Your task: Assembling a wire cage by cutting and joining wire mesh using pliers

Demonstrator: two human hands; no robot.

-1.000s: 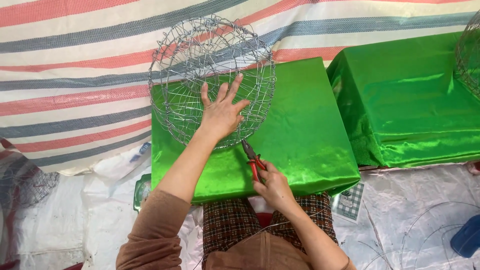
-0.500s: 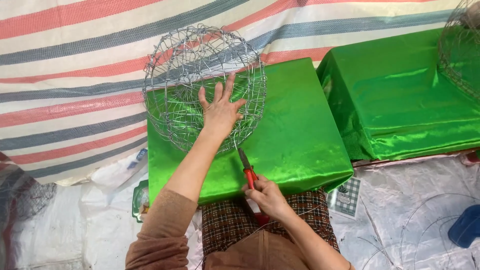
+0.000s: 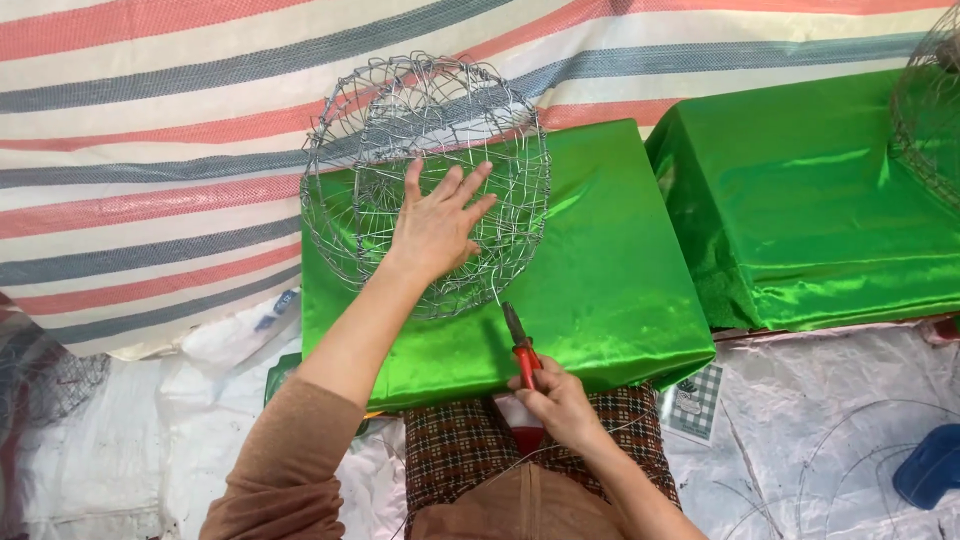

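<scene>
Wire basket point(image 3: 425, 180), round, of silvery mesh woven over heavier hoops, stood on the far left part of a bench point(image 3: 600, 270) draped in glossy green cloth, its far rim reaching past the bench's far edge over the striped tarpaulin point(image 3: 150, 110) behind. Left hand point(image 3: 435, 225): open, fingers spread, palm pressed flat on the near side of the basket's mesh; brown sleeve point(image 3: 290, 460) on the forearm, which crossed the bench's near edge. Right hand point(image 3: 560, 400): closed around the red handles of a pair of pliers point(image 3: 520, 350), held at the middle of the bench's near edge. Pliers' dark nose pointed away from the person toward the basket's lower rim, just beside it; whether it touched the wire could not be told, nor whether the jaws were parted. A thin wire ran from the basket's lower edge toward the pliers' tip. Checked cloth point(image 3: 470, 450), brown and dark, covered the person's lap below the bench's near edge.

Second bench point(image 3: 820, 200), likewise covered in green cloth, stood just beside the first on the right, a narrow gap between them. Second wire basket point(image 3: 930, 110), partly cut off by the frame, sat at that bench's far right corner. White plastic sheeting point(image 3: 800, 430) covered the floor; loose wire hoops lay on it at the right. Blue object point(image 3: 930, 465) at the lower right, kind not discernible. Dark mesh bundle point(image 3: 40, 390) on the floor at the far left.
</scene>
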